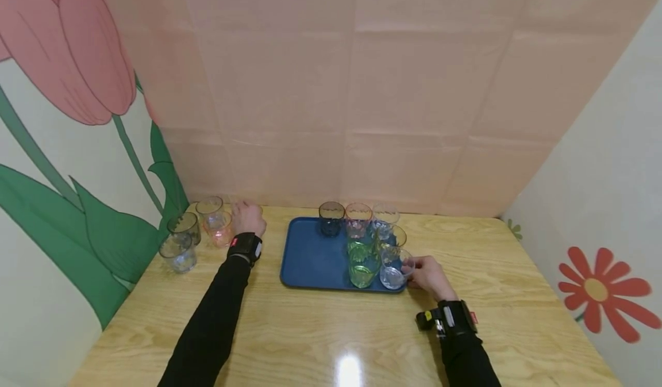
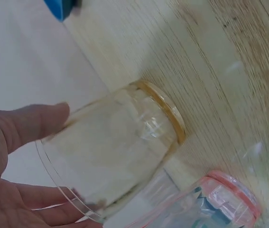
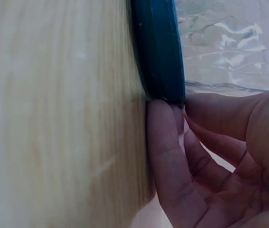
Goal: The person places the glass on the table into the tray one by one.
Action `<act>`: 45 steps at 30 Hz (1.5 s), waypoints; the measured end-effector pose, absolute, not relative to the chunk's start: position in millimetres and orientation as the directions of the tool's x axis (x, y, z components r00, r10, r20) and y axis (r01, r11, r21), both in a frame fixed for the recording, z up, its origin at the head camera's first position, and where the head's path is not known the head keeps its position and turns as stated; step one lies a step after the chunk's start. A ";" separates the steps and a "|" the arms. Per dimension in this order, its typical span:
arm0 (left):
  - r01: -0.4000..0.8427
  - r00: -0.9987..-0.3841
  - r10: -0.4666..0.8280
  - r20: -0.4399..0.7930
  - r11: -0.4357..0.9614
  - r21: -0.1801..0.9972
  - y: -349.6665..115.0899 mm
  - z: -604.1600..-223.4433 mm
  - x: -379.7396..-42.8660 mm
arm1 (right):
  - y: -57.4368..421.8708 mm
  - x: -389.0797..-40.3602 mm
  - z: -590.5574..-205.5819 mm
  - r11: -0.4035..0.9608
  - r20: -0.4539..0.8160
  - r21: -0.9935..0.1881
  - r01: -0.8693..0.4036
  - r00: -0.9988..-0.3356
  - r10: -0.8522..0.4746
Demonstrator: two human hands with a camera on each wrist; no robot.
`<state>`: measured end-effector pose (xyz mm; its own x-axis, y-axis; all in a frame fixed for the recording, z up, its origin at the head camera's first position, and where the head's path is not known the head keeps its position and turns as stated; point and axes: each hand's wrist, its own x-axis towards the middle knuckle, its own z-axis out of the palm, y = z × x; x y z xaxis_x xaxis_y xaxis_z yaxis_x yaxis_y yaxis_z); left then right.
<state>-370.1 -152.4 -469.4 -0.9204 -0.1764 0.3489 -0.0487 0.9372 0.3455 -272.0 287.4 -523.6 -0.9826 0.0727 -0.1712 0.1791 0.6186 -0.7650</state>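
Note:
In the left wrist view my left hand (image 2: 15,161) holds a clear glass with an amber base (image 2: 120,147), thumb on one side and fingers on the other. Its base is close to the wooden table, beside a pink glass (image 2: 224,204). At the near right corner of a blue tray (image 1: 312,260), my right hand (image 1: 429,275) pinches the tray's rim (image 3: 165,52) between thumb and fingers. Right by that hand, on the tray, stands a clear glass (image 1: 394,272). A green glass (image 1: 361,267) is to its left.
Along the tray's back and right stand a dark glass (image 1: 331,220), a pink glass (image 1: 358,221), a pale glass (image 1: 385,221) and an amber glass (image 1: 393,237). Left of the tray, several glasses, including a dark one (image 1: 185,229), stand near the mural wall (image 1: 119,220).

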 end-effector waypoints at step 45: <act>0.055 -0.956 -0.274 0.102 0.175 0.983 -126.0 -487.3 -343.3 | 284.6 -271.4 -520.4 0.623 -0.190 -0.756 0.201 -0.978 0.086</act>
<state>-343.3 -126.0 -487.3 -0.9563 -0.2742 0.1021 0.0549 0.1746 0.9831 -271.4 284.6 -520.4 -0.9781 0.0859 -0.1897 0.2013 0.6229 -0.7560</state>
